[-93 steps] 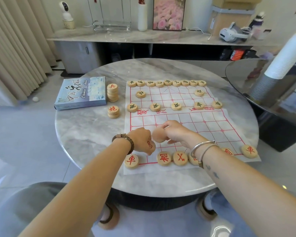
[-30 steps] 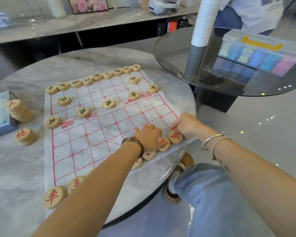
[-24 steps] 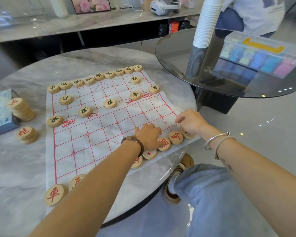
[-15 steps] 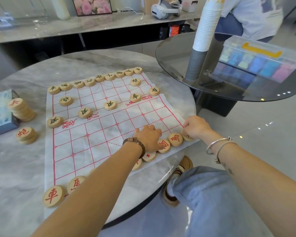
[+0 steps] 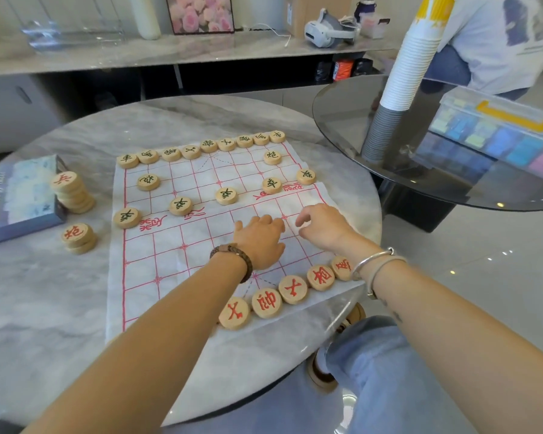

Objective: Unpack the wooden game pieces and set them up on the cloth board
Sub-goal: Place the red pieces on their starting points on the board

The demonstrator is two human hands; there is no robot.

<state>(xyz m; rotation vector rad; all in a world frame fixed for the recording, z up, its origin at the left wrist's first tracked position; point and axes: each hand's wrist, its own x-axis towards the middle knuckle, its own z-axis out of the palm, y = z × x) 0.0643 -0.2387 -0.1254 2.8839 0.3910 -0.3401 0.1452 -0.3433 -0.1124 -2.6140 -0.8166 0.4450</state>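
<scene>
The cloth board [image 5: 170,258] lies on the round marble tabletop [image 5: 44,308], its near right corner reaching the tabletop's near edge. Green-lettered wooden pieces [image 5: 208,145] line the board's far edge in one row, with seven more spaced over the lines just in front of them. Five red-lettered pieces [image 5: 293,289] sit touching one another in a row along the board's near edge, between the left forearm and the right wrist.

Both hands are over the right half of the board, near its middle and close together but apart. The left hand [image 5: 259,242] is palm down with its fingers curled under; whether it encloses a piece cannot be told. The right hand [image 5: 323,227] has its fingers loosely bent and spread, with nothing visible between them.

Near the tabletop's left edge a tall stack of red pieces [image 5: 72,192] stands against the blue game box [image 5: 16,198], and a short stack [image 5: 78,238] sits just in front of it.
</scene>
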